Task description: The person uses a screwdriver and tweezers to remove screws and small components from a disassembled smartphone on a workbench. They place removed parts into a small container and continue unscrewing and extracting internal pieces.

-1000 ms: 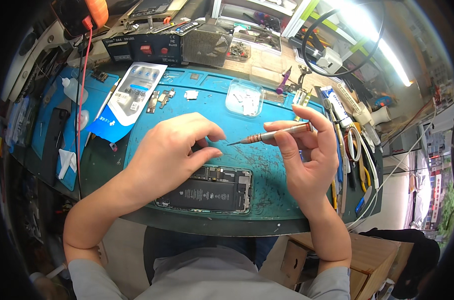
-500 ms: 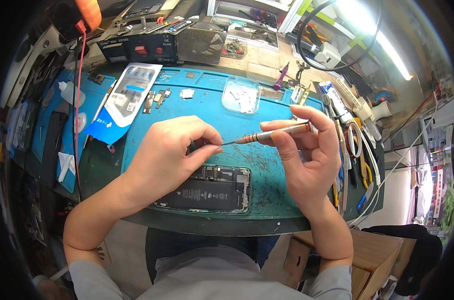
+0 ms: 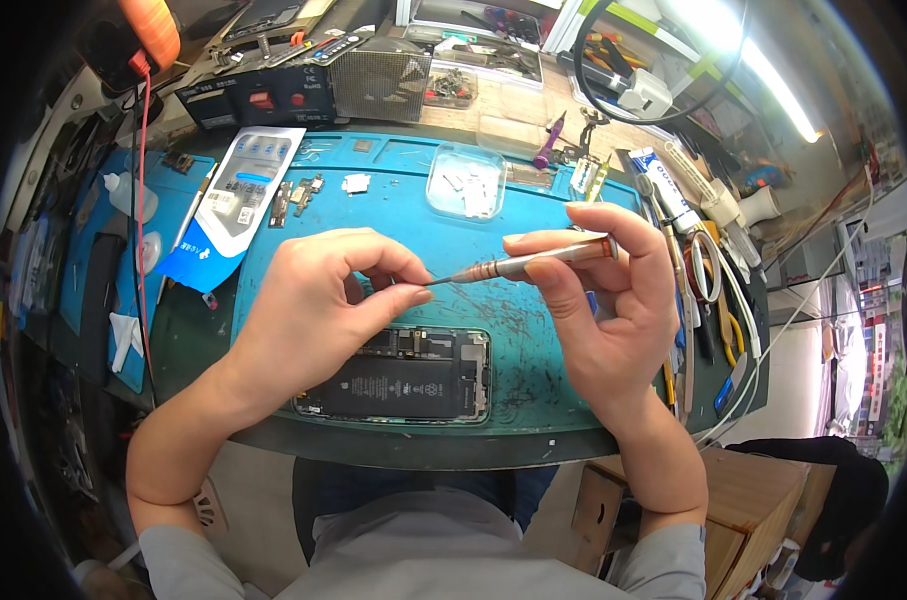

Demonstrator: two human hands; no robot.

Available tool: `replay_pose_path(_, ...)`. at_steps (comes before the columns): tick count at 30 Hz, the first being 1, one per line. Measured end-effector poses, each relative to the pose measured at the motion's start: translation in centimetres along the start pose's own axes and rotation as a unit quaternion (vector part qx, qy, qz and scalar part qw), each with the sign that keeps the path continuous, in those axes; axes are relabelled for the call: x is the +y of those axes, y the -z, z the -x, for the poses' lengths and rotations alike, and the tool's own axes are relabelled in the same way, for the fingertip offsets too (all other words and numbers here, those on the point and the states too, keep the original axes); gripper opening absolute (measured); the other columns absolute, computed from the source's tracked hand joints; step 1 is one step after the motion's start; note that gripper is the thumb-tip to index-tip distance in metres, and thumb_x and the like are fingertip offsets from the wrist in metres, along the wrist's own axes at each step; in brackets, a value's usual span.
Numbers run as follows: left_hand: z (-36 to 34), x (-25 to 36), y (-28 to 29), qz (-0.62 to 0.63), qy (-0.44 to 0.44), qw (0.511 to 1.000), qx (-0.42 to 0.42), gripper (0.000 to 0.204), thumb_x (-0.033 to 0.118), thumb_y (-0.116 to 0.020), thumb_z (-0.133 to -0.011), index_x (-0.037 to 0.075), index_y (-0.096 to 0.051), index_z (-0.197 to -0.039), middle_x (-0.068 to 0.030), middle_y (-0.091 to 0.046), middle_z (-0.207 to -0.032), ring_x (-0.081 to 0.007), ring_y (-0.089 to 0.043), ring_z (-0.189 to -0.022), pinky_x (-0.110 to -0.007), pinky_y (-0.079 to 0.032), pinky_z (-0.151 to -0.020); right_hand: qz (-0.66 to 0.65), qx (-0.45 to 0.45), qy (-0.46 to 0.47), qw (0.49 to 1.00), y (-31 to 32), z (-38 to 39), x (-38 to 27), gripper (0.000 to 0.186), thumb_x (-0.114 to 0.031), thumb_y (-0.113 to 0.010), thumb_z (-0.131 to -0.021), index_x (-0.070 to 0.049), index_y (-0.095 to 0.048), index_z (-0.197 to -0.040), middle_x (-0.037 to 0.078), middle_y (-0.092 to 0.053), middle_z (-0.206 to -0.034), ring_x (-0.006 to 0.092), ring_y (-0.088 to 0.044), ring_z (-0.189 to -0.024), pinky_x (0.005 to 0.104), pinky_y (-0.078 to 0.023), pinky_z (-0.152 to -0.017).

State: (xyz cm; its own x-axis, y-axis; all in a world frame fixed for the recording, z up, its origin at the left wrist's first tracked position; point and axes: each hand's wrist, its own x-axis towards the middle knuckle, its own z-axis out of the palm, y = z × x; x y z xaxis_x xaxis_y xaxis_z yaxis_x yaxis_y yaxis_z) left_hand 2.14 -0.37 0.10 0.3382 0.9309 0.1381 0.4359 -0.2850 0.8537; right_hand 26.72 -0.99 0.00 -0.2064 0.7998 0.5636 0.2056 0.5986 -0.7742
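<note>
My right hand [image 3: 624,310] grips a slim screwdriver [image 3: 534,264] with a silver and copper-coloured handle, its shaft pointing left. At the shaft's tip, thumb and index finger of my left hand [image 3: 324,300] are pinched together; whatever sits between them is too small to make out. Both hands are raised over the blue work mat [image 3: 534,360]. Below them lies an opened phone [image 3: 404,385] without its screen, its black battery and inner boards showing. My left hand covers part of the phone's upper left side.
A clear plastic tray [image 3: 466,183] holds small white pieces. Small circuit parts [image 3: 299,195] lie beside a blue-and-white packet [image 3: 236,200]. A purple screwdriver [image 3: 550,143] stands farther back. Tweezers, tools and a white cable [image 3: 749,300] crowd the right edge; a squeeze bottle [image 3: 132,195] stands left.
The whole view has shifted slightly, so the bench things appear a little farther left and up. Both hands keep the same hold, the left pinch still at the screwdriver's tip.
</note>
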Motion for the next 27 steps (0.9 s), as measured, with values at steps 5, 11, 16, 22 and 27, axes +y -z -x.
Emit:
replay_pose_path(5, 0.01, 0.38, 0.09, -0.004, 0.023, 1.000, -0.010, 0.008, 0.004, -0.081, -0.089, 0.002, -0.077, -0.095, -0.0014, -0.073, -0.089, -0.0056, -0.061, -0.069, -0.022, -0.047, -0.060, 0.017, -0.007, 0.048, 0.999, -0.18, -0.21, 0.10, 0.040, 0.002, -0.072, -0.098, 0.006, -0.053, -0.133, 0.019, -0.077, -0.106, 0.0236, -0.079, -0.097, 0.0316, -0.064, -0.084)
replay_pose_path(11, -0.04, 0.14, -0.04, -0.030, -0.004, 1.000, 0.002, 0.008, 0.003, -0.081, -0.088, 0.002, -0.077, -0.095, -0.0021, -0.073, -0.089, -0.0059, -0.061, -0.068, -0.023, -0.047, -0.059, 0.005, 0.008, 0.062, 0.998, -0.44, 0.01, 0.42, 0.039, 0.004, -0.071, -0.098, 0.006, -0.055, -0.133, 0.018, -0.076, -0.108, 0.0232, -0.079, -0.096, 0.0329, -0.064, -0.084)
replay_pose_path(16, 0.01, -0.22, -0.25, -0.035, -0.021, 0.999, 0.008, 0.009, 0.003, -0.082, -0.087, 0.002, -0.076, -0.094, -0.0023, -0.074, -0.090, -0.0061, -0.061, -0.067, -0.023, -0.046, -0.058, 0.024, -0.031, 0.050, 0.998, -0.24, 0.02, 0.11, 0.041, 0.001, -0.069, -0.100, 0.003, -0.050, -0.136, 0.020, -0.074, -0.111, 0.0245, -0.076, -0.101, 0.0337, -0.062, -0.086)
replay_pose_path(22, -0.03, -0.02, -0.31, -0.039, -0.017, 0.999, 0.005, 0.009, 0.003, -0.082, -0.087, 0.001, -0.076, -0.095, -0.0023, -0.073, -0.090, -0.0061, -0.060, -0.067, -0.023, -0.046, -0.058, 0.052, -0.051, 0.058, 0.996, -0.11, 0.07, -0.17, 0.043, 0.000, -0.069, -0.101, 0.001, -0.047, -0.138, 0.020, -0.072, -0.111, 0.0264, -0.075, -0.105, 0.0329, -0.062, -0.086)
replay_pose_path(27, 0.00, -0.25, -0.46, -0.030, -0.022, 0.999, 0.005, 0.012, 0.003, -0.082, -0.087, 0.002, -0.076, -0.098, -0.0025, -0.073, -0.093, -0.0062, -0.061, -0.068, -0.023, -0.047, -0.059, 0.054, -0.050, 0.060, 0.995, -0.03, 0.17, -0.08, 0.043, -0.001, -0.069, -0.101, 0.001, -0.047, -0.138, 0.020, -0.073, -0.111, 0.0262, -0.076, -0.104, 0.0327, -0.062, -0.085)
